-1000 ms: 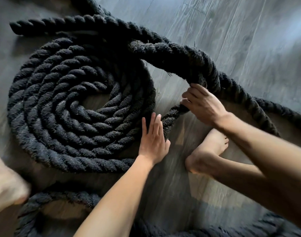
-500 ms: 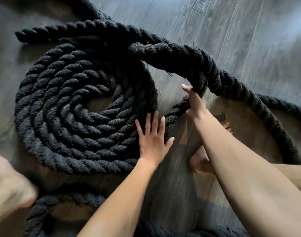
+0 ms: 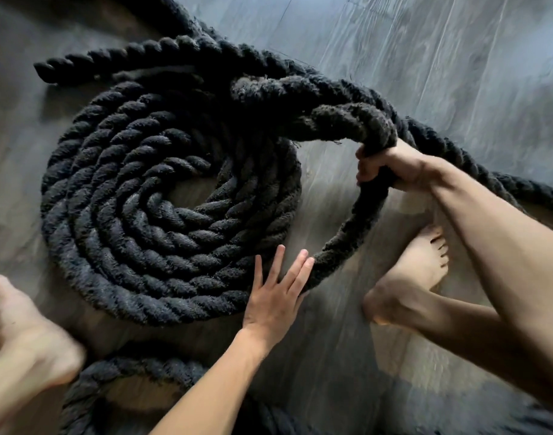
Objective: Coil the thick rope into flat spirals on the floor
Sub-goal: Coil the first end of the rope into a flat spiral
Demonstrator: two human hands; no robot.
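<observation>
Half a second ago the right hand (image 3: 386,167) reached under the rope (image 3: 353,221) with straight fingers. Now its fingers are curled around it, right of the centre, and the strand bows out in a wider arc. The left hand (image 3: 275,298) now tilts toward this arc. The right foot (image 3: 416,271) is uncovered again.

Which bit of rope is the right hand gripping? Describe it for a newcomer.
Find the flat spiral of black rope on the floor. Off its right edge one loose loop arcs up to the right hand. Unlike the packed turns, it stands apart with bare floor inside.
</observation>
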